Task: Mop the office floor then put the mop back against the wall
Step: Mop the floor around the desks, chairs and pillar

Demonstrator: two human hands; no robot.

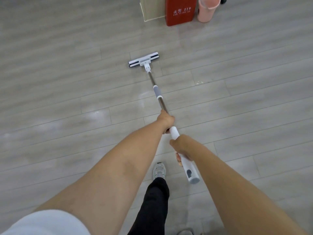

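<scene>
On the floor (67,85), the mop (157,92) rests head-down, well short of the red box (179,19); left grip (166,121) clasps its shaft, right grip (183,148) clasps its white handle.

White mop (157,92), steel pole with grey collar, slanted forward and down; flat head (144,60) lying crosswise on grey plank floor (67,85).

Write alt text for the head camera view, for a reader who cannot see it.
A person grips a mop with both hands, left hand ahead on the metal pole, right hand on the white handle end, the mop head flat on a grey plank floor. A red box marked 119 and a pink bin stand beyond it; one shoe shows below.
</scene>
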